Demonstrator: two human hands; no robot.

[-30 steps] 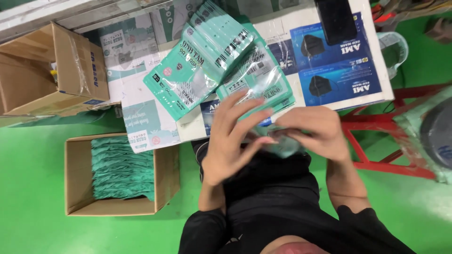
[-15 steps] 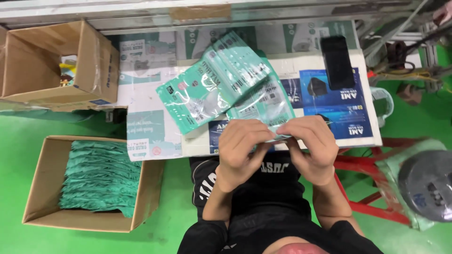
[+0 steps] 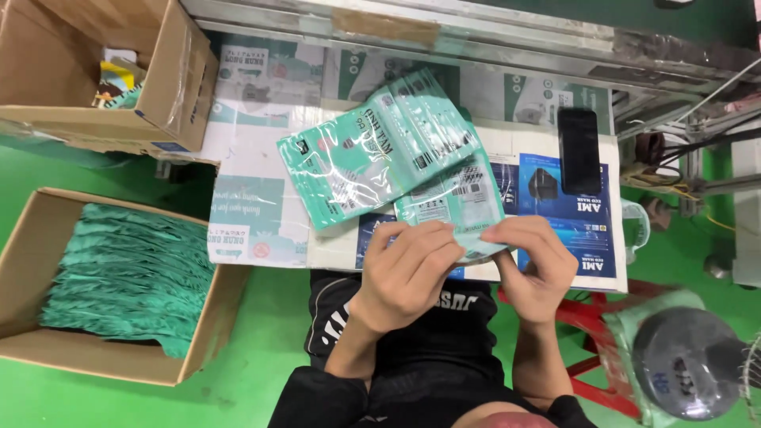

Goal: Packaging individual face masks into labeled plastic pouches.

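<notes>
Work table [image 3: 261, 150]: covered with flattened printed cartons, blue ones on the right. A black phone [image 3: 579, 149] lies on it, well apart from the hands.

Floor boxes: one open cardboard box [image 3: 24, 238] at lower left holds a dense stack of green masks [image 3: 127, 273]; a second cardboard box [image 3: 178, 87] stands at the table's upper left corner with mixed contents, too small to identify.

Finished stack: a fanned pile of sealed teal mask pouches [image 3: 372, 154] lies mid-table, just beyond the hands.

Item in hand: one teal mask pouch [image 3: 456, 202] lies at the table's near edge, its lower end raised between both hands.

Left hand [image 3: 408, 273]: fingers curled together, pinching the pouch's lower left edge. Right hand [image 3: 535, 265]: fingers bent, pinching the lower right corner. Both thumbs are hidden under the film.

Assessment: the pouch mouth appears to be under handling. Judged good practice is to keep both pinches level, hold the film taut without creasing, and keep the pouch's far end flat on the table.
</notes>
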